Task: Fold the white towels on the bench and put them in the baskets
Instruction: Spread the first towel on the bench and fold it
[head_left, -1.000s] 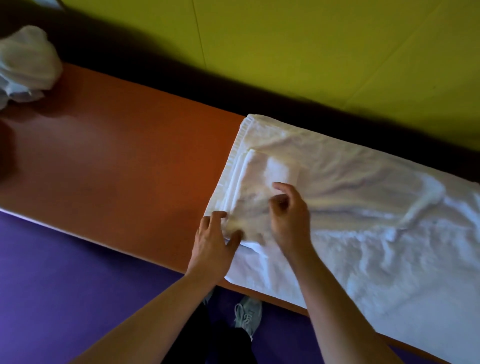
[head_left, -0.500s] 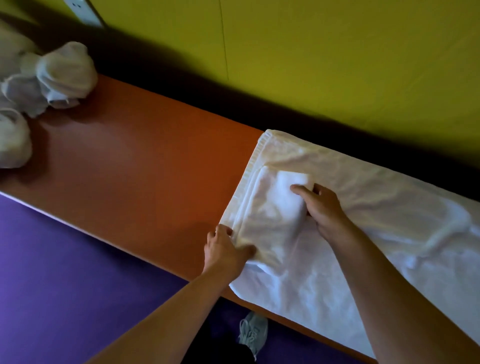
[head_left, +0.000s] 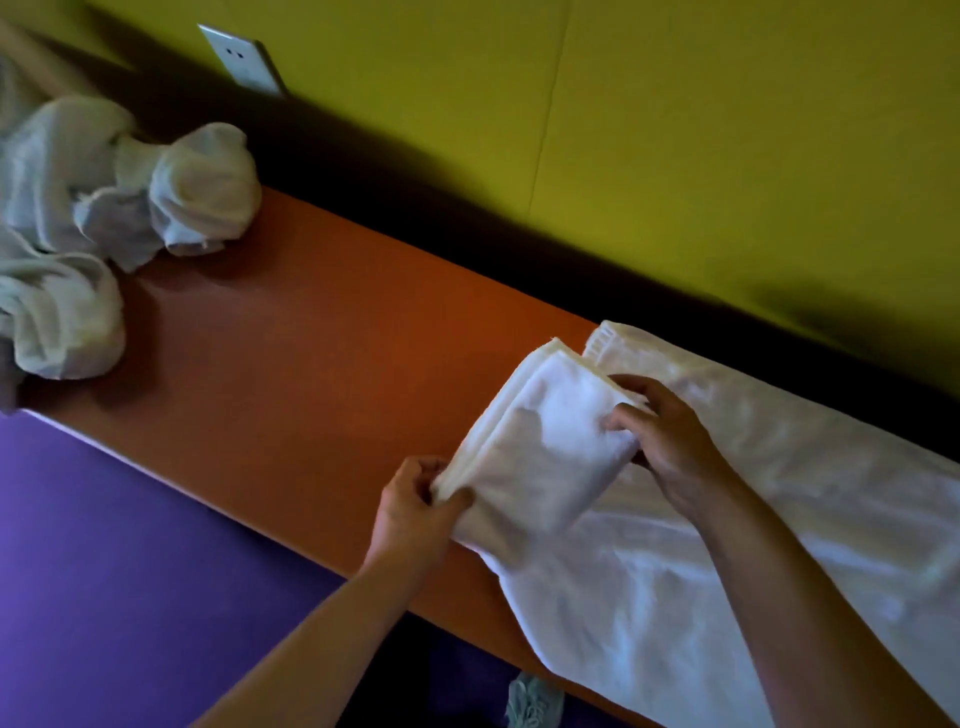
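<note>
- Two hands work one white towel (head_left: 675, 561) spread along the orange counter (head_left: 311, 353).
- Left hand (head_left: 415, 512): grip closed on the near corner of the folded section (head_left: 540, 441), thumb on top, fingers curled under the stacked edges. Judgement: this pins the layers so they stay aligned.
- Right hand (head_left: 670, 441): grip closed on the opposite side of the same folded section, fingertips pinching its edge. The section sits between the two grips, lifted slightly off the flat cloth.
- Folded section is narrow and several layers thick; the hemmed end (head_left: 602, 343) of the flat part shows just beyond it, toward the yellow wall (head_left: 675, 156).
- Rest of the towel runs out past the right grip, flat but wrinkled, overhanging the near counter edge.
- Step in hand, as a judgement: turning the folded end over along the towel's length; most of the length is unfolded.
- Crumpled towels (head_left: 104, 208) lie well apart, far beyond the left grip, unfolded.
- No basket in view.
- Wall socket (head_left: 244, 60) above the pile; purple floor (head_left: 130, 571) and a shoe (head_left: 532, 701) below the near edge.
</note>
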